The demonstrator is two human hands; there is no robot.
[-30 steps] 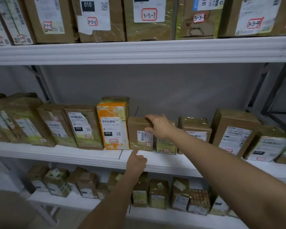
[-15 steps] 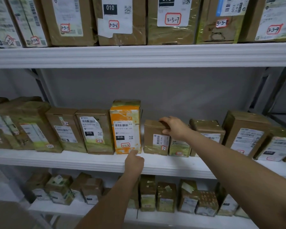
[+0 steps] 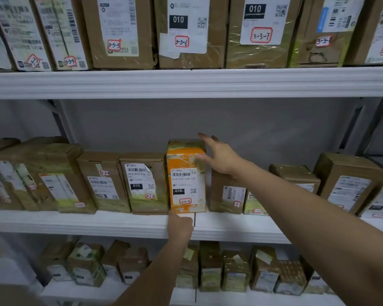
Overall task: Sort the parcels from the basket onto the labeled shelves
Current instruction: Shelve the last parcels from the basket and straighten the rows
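An orange-and-white parcel (image 3: 186, 180) stands upright on the middle white shelf (image 3: 97, 221), with a red-framed label near its bottom. My right hand (image 3: 219, 155) reaches to its upper right corner with the fingers spread. The thumb lies against the front face and the fingertips are above the top edge. My left hand (image 3: 180, 227) rests on the shelf's front lip just below this parcel, fingers curled and one finger pointing at its base. A small brown parcel (image 3: 226, 195) stands directly to the right, under my right wrist.
Brown parcels with numbered labels fill the middle shelf on both sides. The upper shelf (image 3: 186, 82) carries larger boxes marked 3-3-5 to 3-3-9. The lower shelf holds several small taped parcels (image 3: 230, 268). A grey wall is behind, and metal frame posts (image 3: 363, 129) stand at the right.
My right hand left the small brown parcel and moved left and up to the orange parcel, its fingers spreading. My left hand slid left along the shelf edge.
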